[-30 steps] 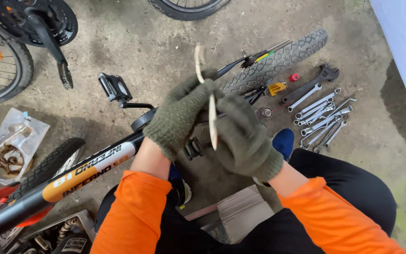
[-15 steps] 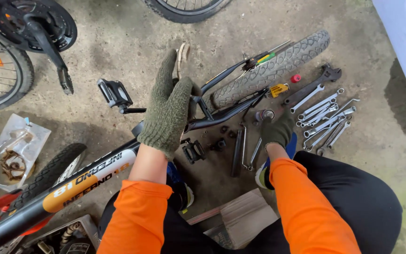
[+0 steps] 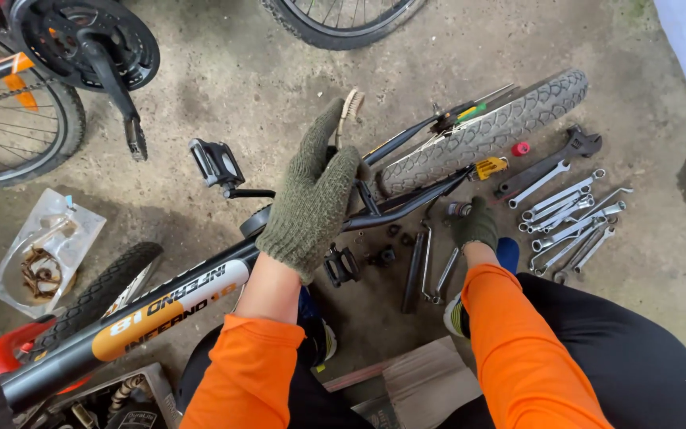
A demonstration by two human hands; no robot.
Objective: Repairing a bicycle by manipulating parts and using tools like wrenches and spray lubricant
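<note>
- We look down at a stained concrete floor (image 3: 279, 87); a small bike frame (image 3: 200, 290) lies across it, its rear tyre (image 3: 478, 131) off to the upper right; part of another bike with its crank (image 3: 101, 48) fills the upper left, and one more wheel (image 3: 335, 20) shows at the top edge.
- Our left hand (image 3: 311, 199), in a green knit glove, is raised above the frame; its grip is closed on a pale brush (image 3: 351, 105) whose head sticks up past the fingers.
- Our right hand (image 3: 474, 225), gloved the same, is down at the floor; it reaches among the loose metal parts (image 3: 426, 266) by a small socket (image 3: 458, 209); we cannot tell whether its grip is closed on anything.
- We judge the work to be midway; one pedal (image 3: 214, 163) sits on its arm, a second pedal (image 3: 341, 264) lies loose on the floor beside small dark bits, so stripping is partly done and refitting is left.
- Counted: two pedals; about eight spanners (image 3: 569, 214) in a row on the right, with one big adjustable wrench (image 3: 553, 163) above them; one red cap (image 3: 522, 148); one yellow tool (image 3: 488, 168); one clear bag (image 3: 45, 254) with a rusty chain at the left.
</note>
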